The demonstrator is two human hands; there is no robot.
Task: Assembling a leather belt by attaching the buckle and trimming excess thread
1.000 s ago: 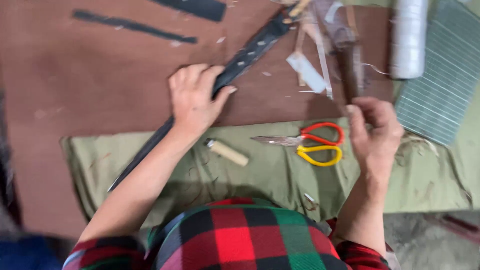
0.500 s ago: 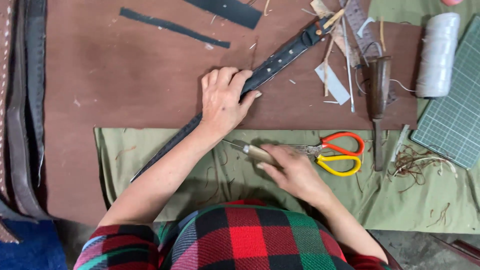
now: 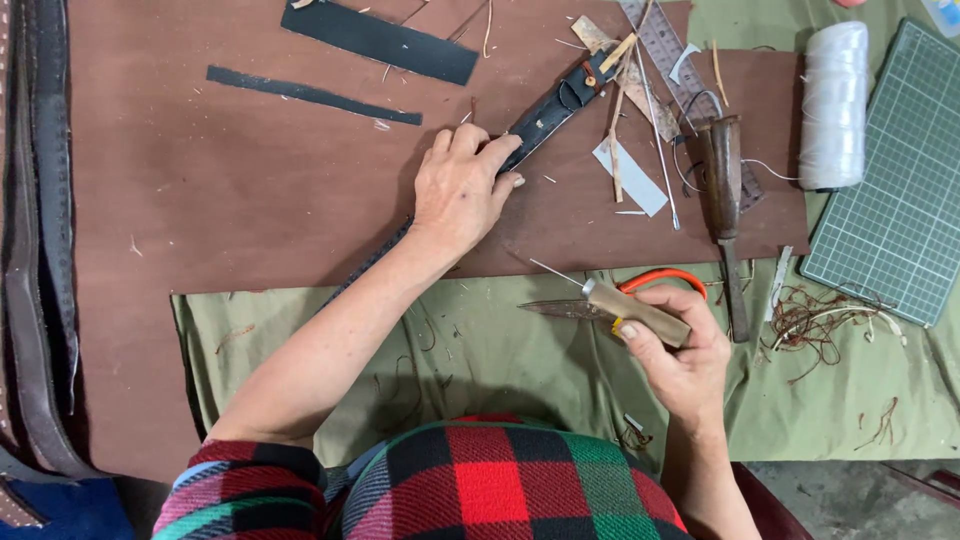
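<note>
My left hand (image 3: 459,190) lies flat on a long black leather strap (image 3: 548,112) that runs diagonally across the brown leather sheet (image 3: 240,190). My right hand (image 3: 677,352) grips an awl (image 3: 630,312) by its pale wooden handle, the thin metal point aimed up and left. The awl is lifted just above the olive cloth (image 3: 500,350), over the scissors (image 3: 640,290) with red and yellow handles, which my hand partly hides.
Two black leather strips (image 3: 380,40) lie at the top. A dark wooden-handled tool (image 3: 723,180), a steel ruler (image 3: 665,50), paper scraps, a white thread spool (image 3: 832,105) and a green cutting mat (image 3: 890,190) sit right. Belts (image 3: 35,250) hang at the left edge.
My right hand came in from the right, closed on the awl lying on the cloth and has raised it. My left hand has stayed pressed on the strap.
</note>
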